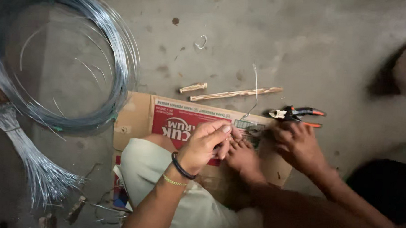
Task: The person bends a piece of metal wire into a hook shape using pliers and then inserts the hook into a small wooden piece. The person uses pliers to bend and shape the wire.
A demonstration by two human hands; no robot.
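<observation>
flattened cardboard box (139, 118) | brown, red-white printed panel | on floor, under hands

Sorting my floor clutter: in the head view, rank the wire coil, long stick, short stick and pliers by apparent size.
1. Wire coil
2. Long stick
3. Pliers
4. Short stick
All lie on the floor at similar distance.

Bare forearms; the left wrist (178, 172) wears a black band and a thin gold bracelet. Pale cloth (164, 171) covers one knee, feet bare.

The left hand (205, 146) is pinching something small above the cardboard (134, 118), near a bare foot (242, 156). The right hand (297, 143) is resting just beside the pliers (296, 114). A wire coil (101, 45) is lying on the floor (306, 45).
</observation>
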